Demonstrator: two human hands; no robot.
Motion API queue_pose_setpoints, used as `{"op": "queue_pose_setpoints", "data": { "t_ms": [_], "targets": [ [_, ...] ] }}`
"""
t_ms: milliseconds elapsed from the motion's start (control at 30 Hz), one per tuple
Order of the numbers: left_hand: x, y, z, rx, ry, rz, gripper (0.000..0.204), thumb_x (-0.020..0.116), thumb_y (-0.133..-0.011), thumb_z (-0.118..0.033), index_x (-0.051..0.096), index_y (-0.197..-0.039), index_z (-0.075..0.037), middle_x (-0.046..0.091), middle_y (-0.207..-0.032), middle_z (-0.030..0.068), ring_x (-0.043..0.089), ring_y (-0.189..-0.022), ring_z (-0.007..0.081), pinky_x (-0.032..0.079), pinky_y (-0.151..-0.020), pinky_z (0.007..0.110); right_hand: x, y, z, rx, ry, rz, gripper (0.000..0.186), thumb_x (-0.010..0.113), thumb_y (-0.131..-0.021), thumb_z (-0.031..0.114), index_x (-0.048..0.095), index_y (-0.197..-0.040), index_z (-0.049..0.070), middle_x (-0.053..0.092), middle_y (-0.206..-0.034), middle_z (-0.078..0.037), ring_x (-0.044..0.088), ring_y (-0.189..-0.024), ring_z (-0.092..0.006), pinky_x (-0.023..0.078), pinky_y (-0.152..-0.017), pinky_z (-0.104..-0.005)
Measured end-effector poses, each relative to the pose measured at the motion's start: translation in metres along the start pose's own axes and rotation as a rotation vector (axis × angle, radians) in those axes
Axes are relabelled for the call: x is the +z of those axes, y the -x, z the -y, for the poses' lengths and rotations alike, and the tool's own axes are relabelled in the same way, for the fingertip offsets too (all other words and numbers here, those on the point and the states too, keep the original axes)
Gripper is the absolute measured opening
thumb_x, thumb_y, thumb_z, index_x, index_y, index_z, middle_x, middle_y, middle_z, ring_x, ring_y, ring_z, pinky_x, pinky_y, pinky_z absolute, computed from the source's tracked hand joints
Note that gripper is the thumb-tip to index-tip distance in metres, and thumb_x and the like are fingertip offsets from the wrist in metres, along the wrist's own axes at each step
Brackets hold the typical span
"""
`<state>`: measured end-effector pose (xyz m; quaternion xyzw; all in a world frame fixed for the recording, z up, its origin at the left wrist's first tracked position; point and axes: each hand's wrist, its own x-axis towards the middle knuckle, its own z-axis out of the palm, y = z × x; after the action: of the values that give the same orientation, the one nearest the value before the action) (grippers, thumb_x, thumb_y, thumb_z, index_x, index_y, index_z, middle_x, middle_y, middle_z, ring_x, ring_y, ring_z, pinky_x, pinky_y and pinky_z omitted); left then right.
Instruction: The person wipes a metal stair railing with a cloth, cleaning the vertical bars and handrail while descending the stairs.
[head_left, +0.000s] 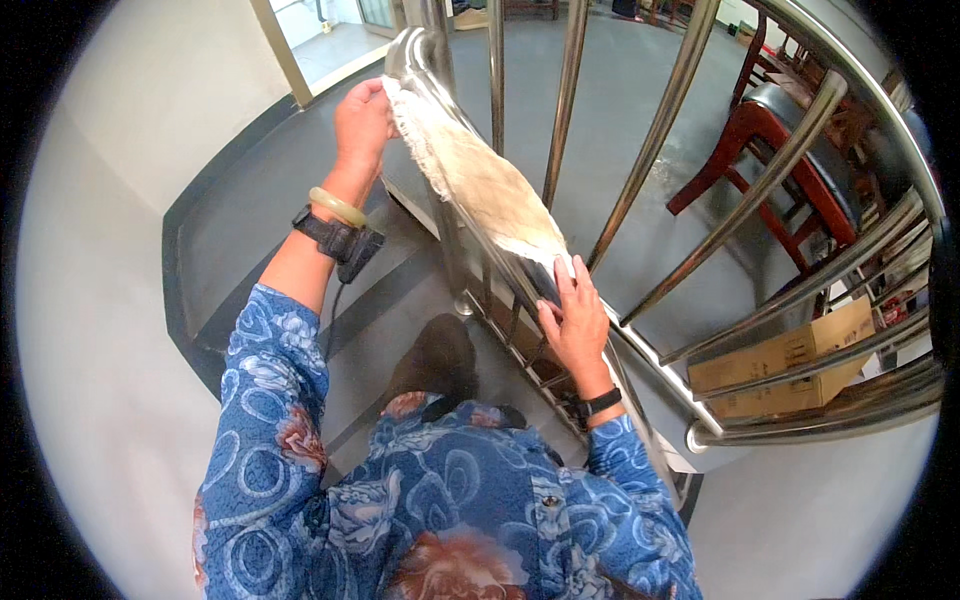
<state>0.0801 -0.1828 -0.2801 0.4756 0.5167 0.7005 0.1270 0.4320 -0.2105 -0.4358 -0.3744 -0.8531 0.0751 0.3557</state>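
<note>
A cream cloth [495, 195] with a frayed edge lies lengthwise over the sloping metal handrail [440, 85]. At its far left corner my left hand [362, 125] is closed, pinching the edge beside the top of the rail. My right hand [578, 325] rests on the rail at the cloth's near end. Its fingers are stretched out and touch the cloth's edge, with the thumb apart on the near side. Part of the rail is hidden beneath the cloth.
Grey stairs [370, 290] lie below me, beside a white wall [120, 190]. Metal balusters [655, 130] and a curved railing [880, 60] stand to the right. Beyond them are a dark red wooden chair [740, 135] and a cardboard box [780, 365].
</note>
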Motion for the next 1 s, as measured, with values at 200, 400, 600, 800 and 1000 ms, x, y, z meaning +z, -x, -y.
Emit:
{"op": "queue_pose_setpoints", "data": {
  "t_ms": [200, 400, 600, 800, 1000],
  "targets": [
    [0.043, 0.029, -0.045, 0.191, -0.236, 0.049, 0.035, 0.05, -0.089, -0.012, 0.048, -0.122, -0.001, 0.05, -0.126, 0.0128, 0.046, -0.121, 0.0229, 0.036, -0.104, 0.037, -0.002, -0.005, -0.001, 0.009, -0.003, -0.005, 0.066, 0.066, -0.079, 0.024, 0.039, -0.139, 0.016, 0.041, -0.138, -0.017, 0.05, -0.115, -0.0335, 0.044, -0.089, -0.0405],
    [0.083, 0.1, -0.007, 1.01, -0.996, 0.391, 0.052, 0.064, -0.077, -0.027, 0.054, -0.127, -0.02, 0.037, -0.142, 0.016, 0.032, -0.133, 0.037, 0.022, -0.105, 0.056, -0.006, -0.001, 0.003, 0.017, 0.004, 0.013, 0.068, 0.067, -0.076, 0.019, 0.039, -0.138, 0.012, 0.045, -0.134, -0.019, 0.054, -0.108, -0.035, 0.047, -0.086, -0.0403],
    [0.102, 0.121, 0.013, 1.015, -0.811, 0.611, 0.033, 0.06, -0.077, -0.031, 0.061, -0.1, -0.007, 0.059, -0.102, 0.0075, 0.054, -0.103, 0.0262, 0.033, -0.101, 0.048, -0.001, 0.004, 0.001, 0.008, 0.054, -0.002, 0.069, 0.069, -0.076, 0.022, 0.039, -0.138, 0.011, 0.043, -0.135, -0.021, 0.053, -0.111, -0.0356, 0.047, -0.086, -0.0403],
    [0.081, 0.05, 0.016, 1.168, -0.879, 0.563, 0.032, 0.053, -0.075, -0.032, 0.061, -0.094, -0.008, 0.058, -0.097, 0.0083, 0.055, -0.098, 0.0258, 0.037, -0.097, 0.046, -0.008, 0.003, -0.001, 0.139, -0.011, 0.039, 0.073, 0.073, -0.073, 0.026, 0.04, -0.136, 0.011, 0.049, -0.127, -0.019, 0.054, -0.106, -0.0358, 0.047, -0.085, -0.0409],
    [0.048, -0.004, 0.012, 1.046, -1.041, 0.47, 0.033, 0.049, -0.079, -0.033, 0.062, -0.1, -0.011, 0.057, -0.106, 0.0082, 0.052, -0.108, 0.0263, 0.029, -0.104, 0.048, -0.01, 0.001, 0.0, 0.127, -0.017, 0.084, 0.069, 0.072, -0.074, 0.023, 0.041, -0.133, 0.005, 0.055, -0.113, -0.018, 0.054, -0.102, -0.0354, 0.046, -0.082, -0.0412]
  ]
}}
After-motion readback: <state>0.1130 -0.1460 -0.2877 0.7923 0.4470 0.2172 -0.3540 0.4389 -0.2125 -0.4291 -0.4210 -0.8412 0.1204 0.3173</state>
